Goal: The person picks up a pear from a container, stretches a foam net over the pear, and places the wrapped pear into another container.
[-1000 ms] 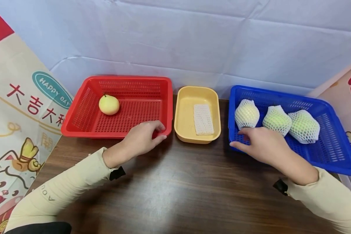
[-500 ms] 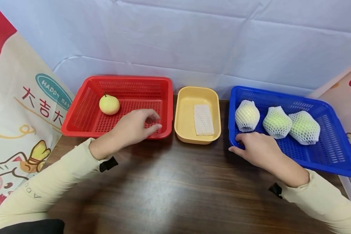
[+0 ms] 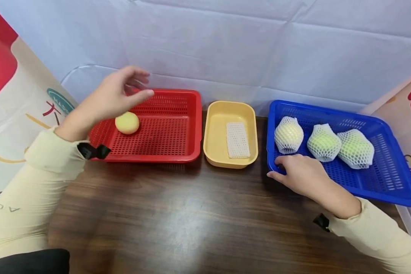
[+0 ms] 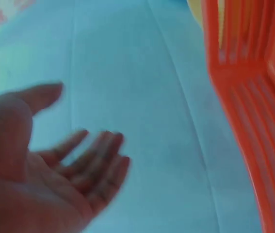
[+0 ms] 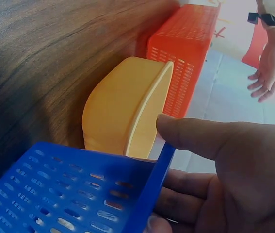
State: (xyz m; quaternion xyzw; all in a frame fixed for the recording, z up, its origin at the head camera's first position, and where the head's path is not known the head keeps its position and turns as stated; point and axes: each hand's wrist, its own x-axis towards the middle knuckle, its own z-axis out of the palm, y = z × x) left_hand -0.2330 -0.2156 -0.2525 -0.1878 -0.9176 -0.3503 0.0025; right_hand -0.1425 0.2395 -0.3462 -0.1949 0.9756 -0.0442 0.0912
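Note:
My left hand (image 3: 120, 93) is raised over the back left of the red basket (image 3: 191, 152), fingers loosely bent and holding nothing. Below it a yellow pear (image 3: 127, 123) lies in that basket, its top partly hidden by the hand. The left wrist view shows the palm and spread thumb beside the red basket's wall (image 4: 244, 141). At the other side, my right hand (image 3: 301, 173) grips the front left corner of the blue basket (image 3: 390, 194), thumb outside the rim and fingers inside. Three pears in white foam nets (image 3: 289, 135) lie in this basket behind the hand.
Between the baskets stands a yellow tub (image 3: 214, 152) with a flat white foam net (image 3: 238, 140) in it. A white cloth backdrop (image 3: 205, 45) rises behind them. All stand on a dark wooden table (image 3: 191, 220), with printed panels at both sides.
My left hand has moved left, back and up from the red basket's front right corner to above the pear. My right hand has slid slightly towards me along the blue basket's corner.

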